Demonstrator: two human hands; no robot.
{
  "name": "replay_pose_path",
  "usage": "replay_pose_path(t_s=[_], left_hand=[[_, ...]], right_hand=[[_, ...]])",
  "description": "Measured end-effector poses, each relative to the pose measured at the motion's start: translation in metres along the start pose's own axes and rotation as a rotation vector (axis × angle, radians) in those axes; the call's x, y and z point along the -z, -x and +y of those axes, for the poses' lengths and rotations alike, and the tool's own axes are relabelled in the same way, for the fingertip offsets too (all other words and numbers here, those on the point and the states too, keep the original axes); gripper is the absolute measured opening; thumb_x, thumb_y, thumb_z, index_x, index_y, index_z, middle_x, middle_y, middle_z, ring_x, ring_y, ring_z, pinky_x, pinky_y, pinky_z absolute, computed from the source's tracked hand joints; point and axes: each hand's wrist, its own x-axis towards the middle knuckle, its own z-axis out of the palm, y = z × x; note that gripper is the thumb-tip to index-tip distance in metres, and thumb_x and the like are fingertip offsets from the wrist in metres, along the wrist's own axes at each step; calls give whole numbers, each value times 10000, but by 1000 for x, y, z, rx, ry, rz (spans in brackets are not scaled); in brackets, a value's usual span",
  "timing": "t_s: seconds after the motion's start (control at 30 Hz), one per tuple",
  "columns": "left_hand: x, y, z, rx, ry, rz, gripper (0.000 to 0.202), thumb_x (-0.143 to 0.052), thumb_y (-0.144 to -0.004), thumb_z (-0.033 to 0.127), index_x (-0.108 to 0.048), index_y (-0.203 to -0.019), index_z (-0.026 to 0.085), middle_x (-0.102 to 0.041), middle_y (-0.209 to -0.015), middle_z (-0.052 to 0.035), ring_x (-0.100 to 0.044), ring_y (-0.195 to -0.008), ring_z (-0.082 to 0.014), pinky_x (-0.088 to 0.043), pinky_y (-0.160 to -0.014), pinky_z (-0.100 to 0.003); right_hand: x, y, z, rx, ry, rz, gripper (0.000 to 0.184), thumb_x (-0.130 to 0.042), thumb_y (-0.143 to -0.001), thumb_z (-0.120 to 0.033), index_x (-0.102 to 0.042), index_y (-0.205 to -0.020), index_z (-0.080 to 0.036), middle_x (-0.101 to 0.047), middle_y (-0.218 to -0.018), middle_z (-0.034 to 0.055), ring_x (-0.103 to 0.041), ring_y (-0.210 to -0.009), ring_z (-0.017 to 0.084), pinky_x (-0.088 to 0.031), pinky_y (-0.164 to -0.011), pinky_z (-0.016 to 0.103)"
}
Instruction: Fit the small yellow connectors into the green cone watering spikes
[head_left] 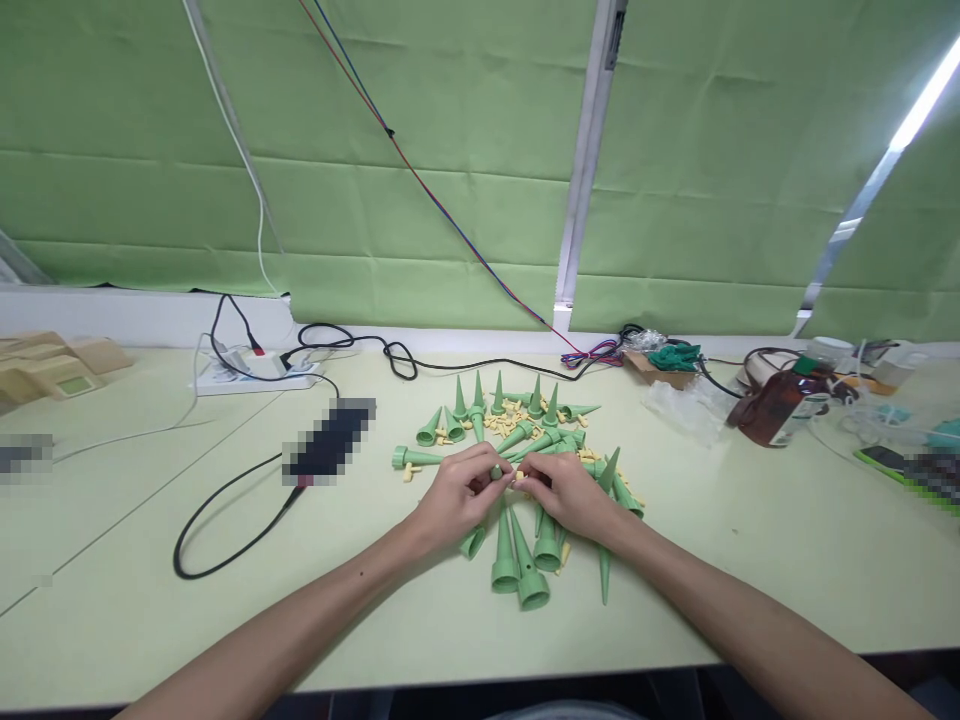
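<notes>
Left hand (457, 495): fingers clamped on a green cone (496, 470). Right hand (566, 492): pinching a yellow piece (519, 476), touching that cone. Cone pile (517, 570) beneath them, mid surface (750, 560).

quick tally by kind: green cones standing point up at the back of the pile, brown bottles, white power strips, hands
green cones standing point up: 5
brown bottles: 1
white power strips: 1
hands: 2, left hand and right hand
total: 9

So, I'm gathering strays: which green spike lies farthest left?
The spike on its side just left of the left hand, wide end leftward, with a yellow piece beside it. The others lie further right.
</notes>
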Motion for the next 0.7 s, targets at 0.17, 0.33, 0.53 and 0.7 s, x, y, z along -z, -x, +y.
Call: replay_pose_path(t_s=[0.17, 0.33, 0.53, 0.7], left_hand=[[1, -5, 0, 22, -32, 13, 173, -532, -929, 267, -666, -883, 167, -590, -826, -35, -534, -727, -127, -408, -581, -228], [3, -7, -5, 31, -65, 30, 160, -524, -928, 256, -658, -902, 172, -614, -854, -35, -547, -733, -129, -426, -612, -233], [0, -6, -3, 62, -43, -87, 130, -551, -879, 190, -669, -931, 174, -632, -823, -21, -555, -714, -127, -436, -628, -226], [-1, -6, 5, 105, 31, -149, 203, -530, -856, 154, -647, -1021, 167, -644, -795, -4, -539, -631, -100, -429, -585, -201]], right_hand=[[6, -2, -6, -35, -41, 27, 121, -558, -929, -309, -601, -973, -204, -574, -641, -27, -509, -563, 131, -386, -566, 251], [11, -1, -19, -11, -121, 150, 310, -610, -896, -339, -548, -1170, -208, -598, -727, -11, -495, -541, 121, -432, -550, 260], [2, 4, -25, 99, -115, 209, 193, -578, -919, -284, -597, -1091, -198, -621, -849, 40, -529, -633, 136, -460, -588, 268], [1, 3, -25, 125, -115, 196, 180, -554, -936, -221, -625, -1100, -202, -639, -869, 45, -561, -710, 154, -471, -646, 278]])
